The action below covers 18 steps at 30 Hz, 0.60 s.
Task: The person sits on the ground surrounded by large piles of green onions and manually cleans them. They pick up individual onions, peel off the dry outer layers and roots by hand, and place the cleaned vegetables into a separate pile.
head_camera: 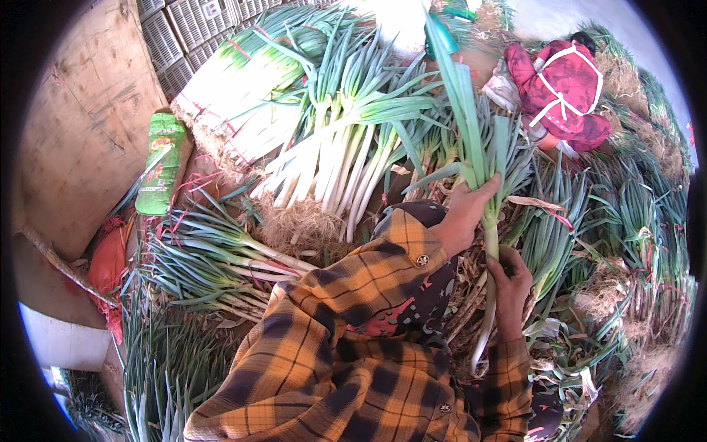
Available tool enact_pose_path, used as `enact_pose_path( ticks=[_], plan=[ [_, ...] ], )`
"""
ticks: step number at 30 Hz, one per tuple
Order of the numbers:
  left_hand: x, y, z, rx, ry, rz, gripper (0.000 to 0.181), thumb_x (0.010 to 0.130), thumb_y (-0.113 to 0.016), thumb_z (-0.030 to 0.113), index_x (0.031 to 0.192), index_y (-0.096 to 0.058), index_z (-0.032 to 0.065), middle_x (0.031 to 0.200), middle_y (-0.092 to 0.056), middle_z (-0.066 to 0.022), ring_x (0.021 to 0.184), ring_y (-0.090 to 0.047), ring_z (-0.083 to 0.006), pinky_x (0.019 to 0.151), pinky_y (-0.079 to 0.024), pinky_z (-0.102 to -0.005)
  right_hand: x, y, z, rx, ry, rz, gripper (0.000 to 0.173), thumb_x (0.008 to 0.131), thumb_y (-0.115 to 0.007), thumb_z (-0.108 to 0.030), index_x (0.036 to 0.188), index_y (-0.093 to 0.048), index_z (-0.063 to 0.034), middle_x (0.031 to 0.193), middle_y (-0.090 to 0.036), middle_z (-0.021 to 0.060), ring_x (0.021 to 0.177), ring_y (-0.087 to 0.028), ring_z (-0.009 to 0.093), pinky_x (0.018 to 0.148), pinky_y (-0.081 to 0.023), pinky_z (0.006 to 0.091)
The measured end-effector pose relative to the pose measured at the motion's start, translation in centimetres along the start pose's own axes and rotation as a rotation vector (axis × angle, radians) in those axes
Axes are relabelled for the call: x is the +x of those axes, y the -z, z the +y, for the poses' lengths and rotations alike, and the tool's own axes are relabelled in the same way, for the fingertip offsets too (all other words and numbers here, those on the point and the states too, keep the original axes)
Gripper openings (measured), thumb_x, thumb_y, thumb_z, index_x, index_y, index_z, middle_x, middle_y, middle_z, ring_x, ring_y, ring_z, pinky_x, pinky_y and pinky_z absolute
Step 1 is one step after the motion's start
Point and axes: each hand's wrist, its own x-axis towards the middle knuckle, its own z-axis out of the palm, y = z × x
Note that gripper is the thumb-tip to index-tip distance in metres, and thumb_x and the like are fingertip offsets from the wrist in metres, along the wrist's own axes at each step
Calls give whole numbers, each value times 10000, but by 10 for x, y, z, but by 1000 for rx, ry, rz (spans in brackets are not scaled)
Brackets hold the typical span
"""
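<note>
My left hand (467, 212) is wrapped around a green onion stalk (491, 237) where its leaves fan out from the stem. Lower down, my right hand (509, 276) pinches the same stalk between thumb and fingers. Its green leaves point away from me and its pale root end hangs down over my lap. Beyond my left arm lies a heap of green onions (331, 160) with white stems and tangled brown roots (301, 221). A bunch of unpeeled green onions (544, 248) lies just right of my right hand.
Large tied bundles (248, 94) lie at the back left, before plastic crates (182, 38). A green bag (162, 166) leans by a wooden board (88, 127). A person in red (569, 88) sits at the back right. Peeled scraps (558, 353) litter the right side.
</note>
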Motion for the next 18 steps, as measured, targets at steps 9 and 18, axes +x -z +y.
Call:
enact_pose_path(
  ticks=[9,18],
  plan=[
    [-3,3,-19,126,121,-37,238,847,-639,266,952,-602,55,752,-558,1,605,-533,-101,484,-455,-264,-16,5,0,104,-152,-11,191,758,-698,-75,817,-525,-18,730,-500,-3,662,-458,94,599,-390,249],
    [-2,3,-19,259,200,7,249,843,-645,236,997,-624,41,767,-594,-8,628,-559,-104,504,-462,-264,-20,4,3,182,-310,-64,186,735,-701,-72,732,-518,-35,669,-489,-25,604,-433,63,558,-360,217]
  ],
)
